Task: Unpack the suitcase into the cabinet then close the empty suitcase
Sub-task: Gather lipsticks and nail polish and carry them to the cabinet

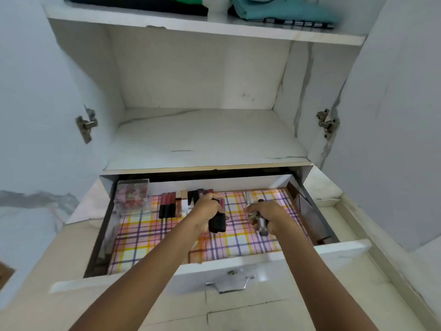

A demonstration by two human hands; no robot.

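Observation:
Both my hands reach into the open cabinet drawer [338,253], which is lined with pink, yellow and purple checked paper [241,242]. My left hand [205,215] grips a bunch of dark lipstick tubes [217,223] over the drawer's middle. A little to the right, my right hand [272,217] grips silver cosmetic tubes [261,224]. A row of red and black lipsticks [171,205] lies at the drawer's back, left of my left hand. The suitcase is out of view.
A clear plastic box of small red and pink items [131,193] stands in the drawer's back left corner. Above is a bare white shelf [205,139]; the shelf higher up holds folded clothes [284,13]. Both cabinet doors stand open, with hinges [86,125] showing.

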